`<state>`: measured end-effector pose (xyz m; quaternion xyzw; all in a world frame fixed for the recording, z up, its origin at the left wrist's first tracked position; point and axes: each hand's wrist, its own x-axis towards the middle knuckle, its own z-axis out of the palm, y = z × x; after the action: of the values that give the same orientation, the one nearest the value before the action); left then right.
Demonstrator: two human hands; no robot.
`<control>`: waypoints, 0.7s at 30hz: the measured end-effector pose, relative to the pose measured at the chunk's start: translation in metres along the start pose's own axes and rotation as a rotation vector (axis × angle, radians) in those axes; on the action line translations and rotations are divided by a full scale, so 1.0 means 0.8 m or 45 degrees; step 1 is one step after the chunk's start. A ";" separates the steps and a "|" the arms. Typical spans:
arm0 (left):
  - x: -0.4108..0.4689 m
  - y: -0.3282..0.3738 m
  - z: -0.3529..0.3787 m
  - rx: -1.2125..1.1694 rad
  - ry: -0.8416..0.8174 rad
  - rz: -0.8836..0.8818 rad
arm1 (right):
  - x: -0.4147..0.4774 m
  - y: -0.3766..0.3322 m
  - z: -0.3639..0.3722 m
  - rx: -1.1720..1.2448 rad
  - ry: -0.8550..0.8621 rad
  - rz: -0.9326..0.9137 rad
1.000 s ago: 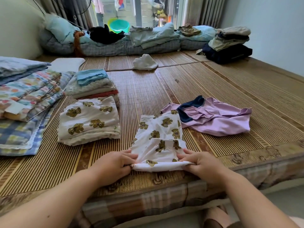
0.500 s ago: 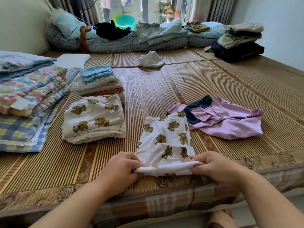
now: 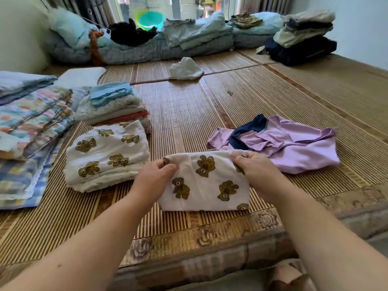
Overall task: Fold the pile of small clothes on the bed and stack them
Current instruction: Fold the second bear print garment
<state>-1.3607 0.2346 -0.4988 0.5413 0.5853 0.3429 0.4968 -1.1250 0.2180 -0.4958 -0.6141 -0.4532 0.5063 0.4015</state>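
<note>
2 hands held a folded bear cloth [image 3: 206, 186] at lower centre of the frame.
The left hand [image 3: 155, 177] pinched the cloth's upper left corner with curled fingers, and the right hand [image 3: 257, 171] gripped its upper right corner the same way. The cloth lay on the mat [image 3: 189, 106] near the bed's front edge, its lower edge touching the mat. Just left of it sat a bear stack [image 3: 107, 152] of folded pieces, and behind that another folded stack [image 3: 114, 103] topped in pale blue. A crumpled purple top [image 3: 294, 148] lay just right of the right hand. Quilts [image 3: 31, 120] filled the left edge, a white cloth [image 3: 185, 69] lay at upper centre, and a dark pile [image 3: 302, 45] sat at upper right.
</note>
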 end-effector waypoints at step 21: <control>0.024 -0.038 0.034 -0.079 0.005 -0.174 | 0.040 0.009 0.023 -0.853 0.148 0.058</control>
<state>-1.3423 0.2440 -0.5390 0.4837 0.6110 0.3271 0.5345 -1.1396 0.2477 -0.5143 -0.7498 -0.5568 0.3021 0.1911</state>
